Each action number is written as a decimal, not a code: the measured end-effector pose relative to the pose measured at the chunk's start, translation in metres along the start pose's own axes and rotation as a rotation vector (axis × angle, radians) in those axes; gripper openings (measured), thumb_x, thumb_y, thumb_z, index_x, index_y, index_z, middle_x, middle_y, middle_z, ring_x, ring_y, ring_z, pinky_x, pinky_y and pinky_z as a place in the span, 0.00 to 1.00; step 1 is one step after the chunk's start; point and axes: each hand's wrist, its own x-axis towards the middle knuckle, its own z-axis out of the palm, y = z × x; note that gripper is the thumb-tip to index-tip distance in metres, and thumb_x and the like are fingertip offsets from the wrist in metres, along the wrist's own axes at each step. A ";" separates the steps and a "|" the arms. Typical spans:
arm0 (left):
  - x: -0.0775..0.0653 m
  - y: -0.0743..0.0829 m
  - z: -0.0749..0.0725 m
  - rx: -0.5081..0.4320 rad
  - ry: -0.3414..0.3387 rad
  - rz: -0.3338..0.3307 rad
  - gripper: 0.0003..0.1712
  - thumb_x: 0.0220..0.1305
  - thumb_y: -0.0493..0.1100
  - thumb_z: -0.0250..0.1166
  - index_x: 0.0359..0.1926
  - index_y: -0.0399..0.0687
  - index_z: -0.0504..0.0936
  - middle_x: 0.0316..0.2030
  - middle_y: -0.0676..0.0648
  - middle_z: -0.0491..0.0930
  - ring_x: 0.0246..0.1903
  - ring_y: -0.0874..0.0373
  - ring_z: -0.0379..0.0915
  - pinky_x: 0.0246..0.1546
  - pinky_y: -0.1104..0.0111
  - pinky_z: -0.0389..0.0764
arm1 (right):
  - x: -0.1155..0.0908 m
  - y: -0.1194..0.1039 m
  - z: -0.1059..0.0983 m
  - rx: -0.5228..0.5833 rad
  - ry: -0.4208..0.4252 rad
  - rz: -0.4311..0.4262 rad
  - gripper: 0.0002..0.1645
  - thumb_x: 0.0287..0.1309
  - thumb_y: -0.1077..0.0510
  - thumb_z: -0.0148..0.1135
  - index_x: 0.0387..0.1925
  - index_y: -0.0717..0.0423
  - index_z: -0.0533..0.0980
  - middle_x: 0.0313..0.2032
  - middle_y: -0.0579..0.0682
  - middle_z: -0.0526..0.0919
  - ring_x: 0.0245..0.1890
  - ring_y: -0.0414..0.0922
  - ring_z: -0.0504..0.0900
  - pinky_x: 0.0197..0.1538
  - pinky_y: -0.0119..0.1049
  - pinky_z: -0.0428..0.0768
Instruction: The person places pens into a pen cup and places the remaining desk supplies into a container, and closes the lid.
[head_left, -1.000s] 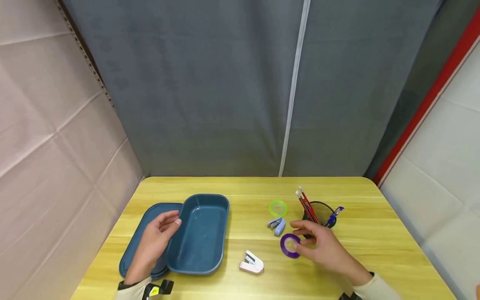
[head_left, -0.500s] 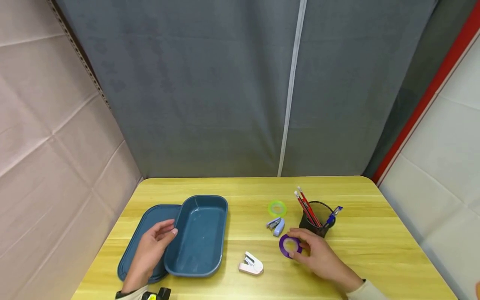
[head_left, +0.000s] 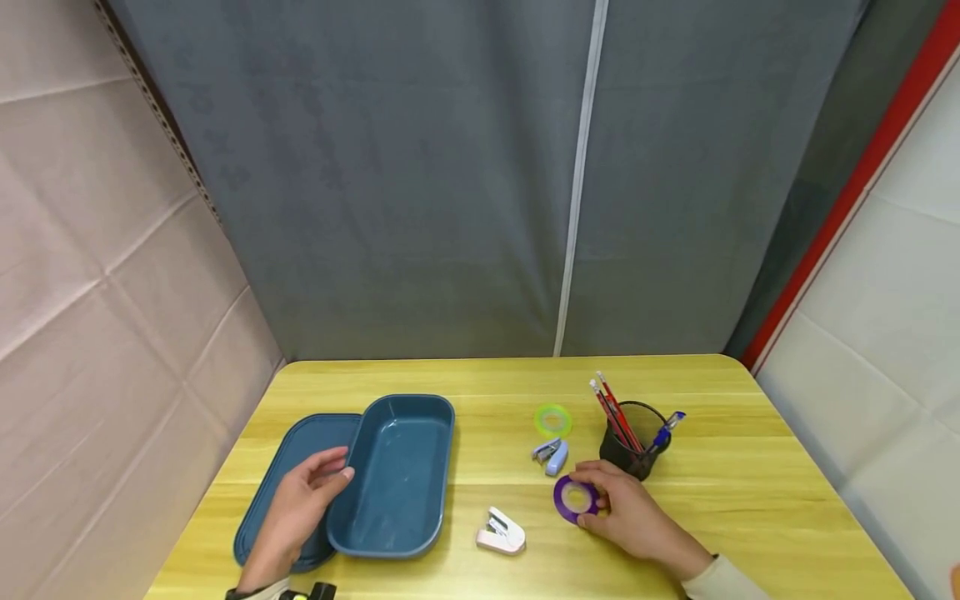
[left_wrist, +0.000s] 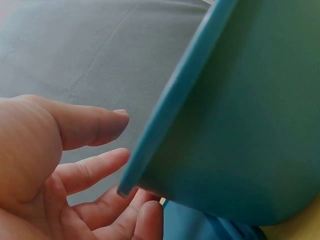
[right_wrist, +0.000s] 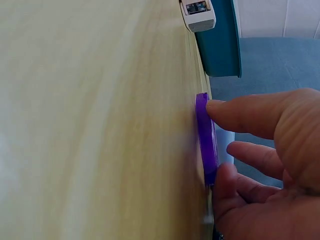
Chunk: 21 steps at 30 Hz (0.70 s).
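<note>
My right hand [head_left: 626, 512] pinches a purple roll of tape [right_wrist: 205, 140] by its edge between thumb and fingers, flat at the tabletop. My left hand [head_left: 300, 504] lies relaxed over the blue lid [head_left: 288, 467], at the left side of an empty blue rectangular container [head_left: 397, 479]. In the left wrist view its fingers [left_wrist: 95, 172] are loosely bent around the container's rim without a clear grip. A white mini stapler [head_left: 501, 532] sits between the container and the tape. Behind the tape are a light-blue mini stapler [head_left: 552, 455] and a green roll of tape [head_left: 553, 421].
A black mesh pen cup [head_left: 626, 450] with red pencils [head_left: 615, 412] and a blue pen [head_left: 666, 432] stands just behind my right hand. The wooden table [head_left: 750, 500] ends at a grey curtain [head_left: 420, 208], with pale fabric walls on both sides.
My right hand's fingers have come down onto the far edge of the purple tape roll and now pinch it. The left hand stays by the container. The view has shifted slightly.
</note>
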 end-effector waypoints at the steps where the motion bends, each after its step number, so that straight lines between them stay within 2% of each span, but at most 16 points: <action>1: 0.000 -0.001 0.000 -0.002 -0.003 -0.001 0.33 0.76 0.49 0.67 0.75 0.45 0.72 0.71 0.36 0.74 0.68 0.40 0.73 0.64 0.49 0.81 | 0.000 0.000 0.000 -0.020 0.005 -0.006 0.31 0.51 0.58 0.83 0.58 0.57 0.83 0.61 0.53 0.82 0.58 0.55 0.82 0.56 0.38 0.83; 4: 0.000 -0.002 0.000 -0.002 -0.009 0.002 0.33 0.75 0.48 0.67 0.76 0.45 0.71 0.71 0.35 0.74 0.68 0.40 0.73 0.65 0.49 0.80 | 0.000 -0.001 0.001 -0.076 0.017 -0.015 0.31 0.50 0.56 0.84 0.57 0.54 0.84 0.59 0.47 0.82 0.58 0.55 0.82 0.60 0.45 0.82; 7: -0.001 -0.005 0.001 0.009 -0.011 0.012 0.32 0.75 0.46 0.67 0.75 0.46 0.72 0.70 0.35 0.75 0.67 0.39 0.74 0.64 0.49 0.81 | -0.001 -0.002 0.002 -0.092 0.014 -0.010 0.31 0.50 0.55 0.84 0.57 0.54 0.84 0.57 0.45 0.83 0.58 0.53 0.81 0.61 0.49 0.81; 14: 0.000 -0.011 0.002 0.028 -0.032 0.020 0.30 0.75 0.43 0.66 0.75 0.50 0.73 0.70 0.35 0.73 0.68 0.38 0.73 0.61 0.49 0.82 | 0.000 -0.005 0.004 -0.105 -0.015 0.025 0.36 0.48 0.54 0.85 0.60 0.52 0.82 0.55 0.42 0.79 0.57 0.47 0.79 0.60 0.49 0.82; 21: 0.001 -0.012 0.001 0.025 -0.046 0.017 0.31 0.76 0.43 0.66 0.76 0.50 0.72 0.72 0.34 0.72 0.69 0.37 0.71 0.62 0.48 0.81 | 0.001 -0.007 0.004 -0.112 -0.024 0.039 0.42 0.45 0.52 0.87 0.63 0.57 0.80 0.53 0.42 0.76 0.54 0.43 0.80 0.59 0.44 0.84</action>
